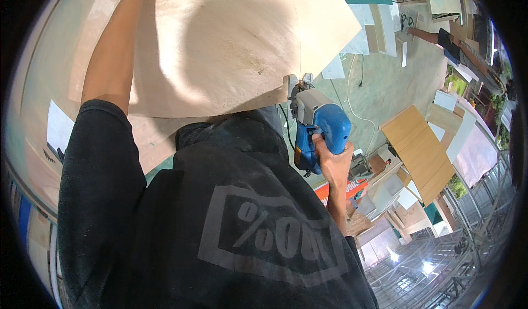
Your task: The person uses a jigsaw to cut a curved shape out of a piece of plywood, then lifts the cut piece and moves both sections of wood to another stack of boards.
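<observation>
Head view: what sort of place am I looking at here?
Probably a woodworking workshop: the right hand grips a blue power tool at the edge of a large pale wooden sheet, and a brown panel lies among other boards beyond.

A pale green floor (396,100) stretches out on the right; 2 bright lights (428,267) glow among metal roof bars (459,279), with greenery (456,83) outside.

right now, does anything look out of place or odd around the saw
A loose white cord snakes over the floor to the right of the saw; lying untidily like that, it could catch a foot.
</observation>
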A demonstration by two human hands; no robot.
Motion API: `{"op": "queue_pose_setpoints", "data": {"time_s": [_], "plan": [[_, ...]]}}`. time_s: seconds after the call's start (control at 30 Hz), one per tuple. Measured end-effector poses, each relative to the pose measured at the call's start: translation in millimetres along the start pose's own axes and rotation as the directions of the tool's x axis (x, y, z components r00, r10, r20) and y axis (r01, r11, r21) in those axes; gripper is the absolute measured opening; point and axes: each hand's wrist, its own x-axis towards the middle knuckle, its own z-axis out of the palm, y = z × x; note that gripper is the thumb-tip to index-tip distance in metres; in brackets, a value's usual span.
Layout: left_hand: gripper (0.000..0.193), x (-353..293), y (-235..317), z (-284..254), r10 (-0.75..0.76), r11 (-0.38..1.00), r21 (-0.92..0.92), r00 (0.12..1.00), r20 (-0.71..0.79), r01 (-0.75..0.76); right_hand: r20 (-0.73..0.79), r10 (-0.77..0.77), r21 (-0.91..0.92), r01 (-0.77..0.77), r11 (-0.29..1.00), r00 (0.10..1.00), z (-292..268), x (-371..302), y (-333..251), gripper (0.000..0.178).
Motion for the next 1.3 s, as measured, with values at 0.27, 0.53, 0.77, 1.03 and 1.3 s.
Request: {"op": "queue_pose_setpoints", "data": {"time_s": [0.27, 0.53, 0.77, 1.03, 1.3], "plan": [[0.069, -5, -6, -13, -0.011, 1.0, 0.03, 1.0, 0.027, 0.01, -0.005, -0.006, -0.017, 0.006, 1.0, 1.0, 0, 1, 1, 0.019], [0.068, -8, -5, -24, -0.012, 1.0, 0.011, 0.998, 0.054, 0.011, -0.001, -0.017, -0.027, 0.017, 0.999, 1.0, 1, 0, -3, 0.019], [0.069, -8, -9, -24, 0.009, 1.0, 0.009, 0.999, 0.039, -0.01, -0.002, 0.0, -0.046, 0.0, 0.999, 1.0, 0, 0, -6, 0.019], [0.067, -13, -13, -33, 0.005, 1.0, 0.006, 0.998, 0.061, -0.005, -0.008, 0.02, -0.044, -0.02, 0.999, 1.0, 2, -2, -11, 0.018], [0.067, -18, -14, -38, 0.007, 1.0, 0.013, 0.996, 0.091, -0.008, -0.01, 0.003, -0.027, -0.003, 1.0, 1.0, 2, -2, -12, 0.016]]}}
